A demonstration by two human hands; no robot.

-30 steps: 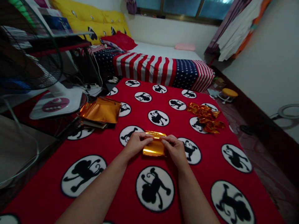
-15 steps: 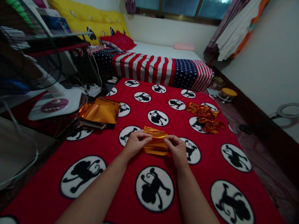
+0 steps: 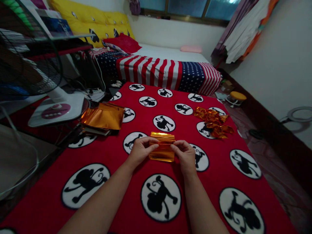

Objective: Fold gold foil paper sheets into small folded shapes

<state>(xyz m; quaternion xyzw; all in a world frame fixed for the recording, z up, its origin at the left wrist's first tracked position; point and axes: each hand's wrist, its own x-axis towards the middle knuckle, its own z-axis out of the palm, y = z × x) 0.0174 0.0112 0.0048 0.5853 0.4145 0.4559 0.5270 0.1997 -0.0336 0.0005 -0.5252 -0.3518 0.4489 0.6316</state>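
Observation:
A shiny orange-gold foil sheet (image 3: 162,154), creased across its width, is held just above the red cloth in the middle of the view. My left hand (image 3: 142,150) pinches its left edge between thumb and fingers. At the opposite edge my right hand (image 3: 184,154) grips it the same way, thumb toward me. Folded strips of the foil show beyond the fingertips. A stack of flat gold foil sheets (image 3: 103,116) lies to the left on top of some darker flat items. To the right sits a pile of crumpled, twisted gold foil pieces (image 3: 212,121).
The red cloth (image 3: 117,195) with monkey circles covers the surface under my hands. A fan (image 3: 56,107) stands at the left beside a desk. Behind is a bed with a striped and starred cover (image 3: 156,70). A yellow-topped stool (image 3: 238,96) is on the floor at right.
The foil's far part has shifted and now looks flatter and more even between my fingers. Both hands keep their pinch in nearly the same place. The view has moved slightly.

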